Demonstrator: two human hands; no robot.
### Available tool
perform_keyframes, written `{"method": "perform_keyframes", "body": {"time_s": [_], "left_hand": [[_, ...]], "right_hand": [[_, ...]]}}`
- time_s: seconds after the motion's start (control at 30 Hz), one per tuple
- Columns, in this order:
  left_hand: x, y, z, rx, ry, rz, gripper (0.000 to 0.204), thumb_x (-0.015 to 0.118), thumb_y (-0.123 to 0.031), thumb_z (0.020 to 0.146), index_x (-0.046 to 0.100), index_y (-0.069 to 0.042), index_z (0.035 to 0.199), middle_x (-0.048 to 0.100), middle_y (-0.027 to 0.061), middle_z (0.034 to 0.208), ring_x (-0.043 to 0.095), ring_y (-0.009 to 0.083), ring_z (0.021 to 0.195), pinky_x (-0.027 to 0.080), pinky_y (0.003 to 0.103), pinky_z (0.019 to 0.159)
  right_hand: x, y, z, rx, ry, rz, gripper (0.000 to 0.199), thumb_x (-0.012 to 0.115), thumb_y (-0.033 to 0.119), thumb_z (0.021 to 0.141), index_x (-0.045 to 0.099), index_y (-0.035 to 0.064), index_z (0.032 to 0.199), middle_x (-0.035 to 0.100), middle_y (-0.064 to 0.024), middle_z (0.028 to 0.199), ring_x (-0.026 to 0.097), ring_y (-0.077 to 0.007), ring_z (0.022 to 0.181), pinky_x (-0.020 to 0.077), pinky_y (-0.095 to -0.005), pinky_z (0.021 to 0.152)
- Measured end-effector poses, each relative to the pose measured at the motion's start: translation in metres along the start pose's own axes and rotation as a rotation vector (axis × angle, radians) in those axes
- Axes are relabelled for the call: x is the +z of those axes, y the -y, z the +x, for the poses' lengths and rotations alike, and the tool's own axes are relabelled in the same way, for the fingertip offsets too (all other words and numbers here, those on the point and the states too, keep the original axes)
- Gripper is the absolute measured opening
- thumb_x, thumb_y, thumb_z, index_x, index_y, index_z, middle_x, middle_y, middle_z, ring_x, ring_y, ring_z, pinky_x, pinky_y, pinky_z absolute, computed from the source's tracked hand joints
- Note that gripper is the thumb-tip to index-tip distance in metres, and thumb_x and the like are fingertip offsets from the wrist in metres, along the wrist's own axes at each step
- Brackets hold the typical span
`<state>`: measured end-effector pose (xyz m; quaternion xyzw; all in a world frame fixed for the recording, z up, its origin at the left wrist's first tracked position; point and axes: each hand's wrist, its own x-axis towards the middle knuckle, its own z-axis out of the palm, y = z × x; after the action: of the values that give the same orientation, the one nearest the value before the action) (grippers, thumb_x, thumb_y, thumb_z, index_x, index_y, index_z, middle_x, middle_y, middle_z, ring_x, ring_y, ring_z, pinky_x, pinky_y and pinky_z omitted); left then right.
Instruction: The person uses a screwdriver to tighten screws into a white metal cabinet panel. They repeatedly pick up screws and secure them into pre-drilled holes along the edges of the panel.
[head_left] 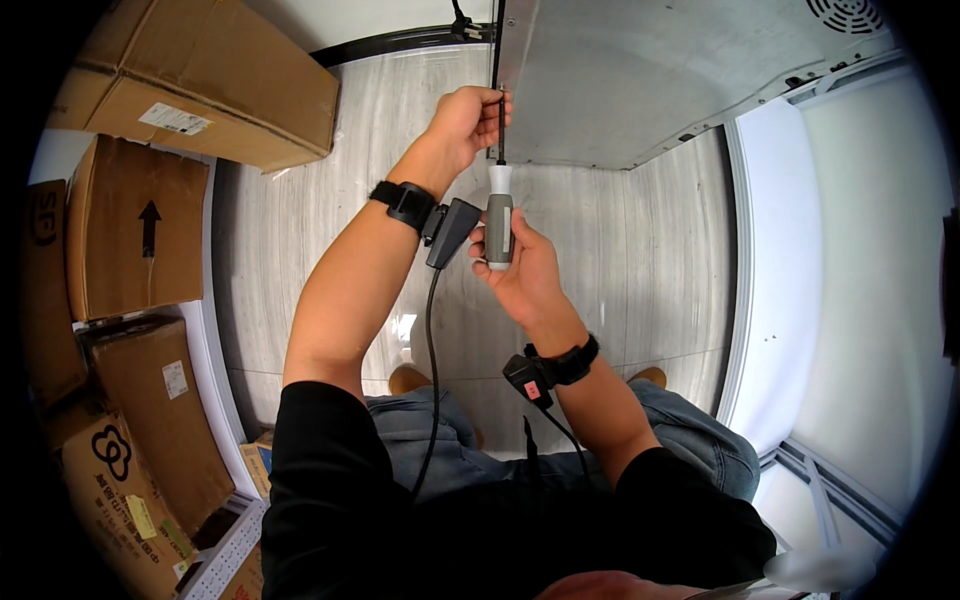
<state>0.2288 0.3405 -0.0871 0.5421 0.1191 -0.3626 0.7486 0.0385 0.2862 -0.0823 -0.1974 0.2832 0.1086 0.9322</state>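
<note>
A screwdriver (pixel 499 225) with a grey handle, white collar and long dark shaft points away from me, toward the edge of a grey metal cabinet (pixel 600 80). Around its handle, the fingers and thumb of my right hand (pixel 525 268) are closed. Farther forward, my left hand (pixel 470 125) has its fingers curled at the far part of the shaft, beside the cabinet's left edge. The fingertips partly hide what lies there, and the contact at the screwdriver's tip is too small to make out. Each wrist wears a black strap with a cabled device.
Cardboard boxes (pixel 225 90) are stacked along the left side. A white panel (pixel 780 220) with metal framing stands on the right. Dark cables run from both wrist devices toward my body. A black plug (pixel 466 30) lies by the far wall, above the wood-look floor (pixel 330 200).
</note>
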Motion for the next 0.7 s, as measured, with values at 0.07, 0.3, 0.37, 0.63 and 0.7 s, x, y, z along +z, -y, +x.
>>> {"method": "perform_keyframes", "body": {"time_s": [0.07,0.3,0.37,0.63,0.7], "left_hand": [[0.0006,0.0005,0.0007,-0.007,0.016,0.007,0.016,0.05,-0.013,0.088,0.063,-0.004,0.093,0.06,0.0,0.081,0.057,0.0103,0.072,0.045,0.024,0.066],[0.0,0.0022,0.0027,-0.017,0.001,-0.004,0.016,0.051,-0.014,0.088,0.063,-0.004,0.093,0.06,0.0004,0.081,0.057,0.0107,0.073,0.046,0.024,0.067],[-0.0002,0.0015,0.0028,-0.018,-0.002,-0.006,0.016,0.051,-0.014,0.088,0.063,-0.005,0.093,0.061,0.0006,0.082,0.057,0.0108,0.073,0.045,0.024,0.067],[0.0022,0.0023,0.0036,0.001,-0.023,-0.037,0.013,0.054,-0.014,0.085,0.064,-0.005,0.085,0.062,0.0015,0.075,0.058,0.0114,0.066,0.045,0.026,0.06],[0.002,0.0028,0.0037,0.0,-0.017,-0.031,0.014,0.053,-0.014,0.086,0.064,-0.005,0.087,0.061,0.0009,0.077,0.057,0.0109,0.068,0.045,0.025,0.063]], "right_hand": [[-0.0022,0.0005,0.0011,-0.02,-0.041,0.008,0.027,0.058,0.031,0.091,0.046,0.0065,0.094,0.052,-0.0062,0.082,0.053,-0.0173,0.07,0.0422,-0.0306,0.063],[-0.0018,-0.0018,0.0006,-0.005,0.002,0.031,0.028,0.057,0.033,0.091,0.047,0.0062,0.094,0.051,-0.0061,0.081,0.052,-0.0176,0.069,0.0419,-0.0313,0.062],[-0.0028,-0.0033,0.0037,-0.013,-0.081,-0.002,0.029,0.053,0.034,0.093,0.049,0.0052,0.097,0.053,-0.0067,0.083,0.051,-0.0176,0.068,0.042,-0.0314,0.062],[-0.0061,0.0035,0.0009,0.013,0.031,-0.025,0.033,0.046,0.036,0.096,0.052,0.0046,0.1,0.055,-0.0089,0.084,0.05,-0.0167,0.064,0.0421,-0.0307,0.062],[-0.0065,0.0001,0.0034,-0.027,-0.107,-0.083,0.035,0.045,0.038,0.096,0.053,0.0045,0.1,0.055,-0.0091,0.084,0.049,-0.0164,0.062,0.0421,-0.0304,0.062]]}}
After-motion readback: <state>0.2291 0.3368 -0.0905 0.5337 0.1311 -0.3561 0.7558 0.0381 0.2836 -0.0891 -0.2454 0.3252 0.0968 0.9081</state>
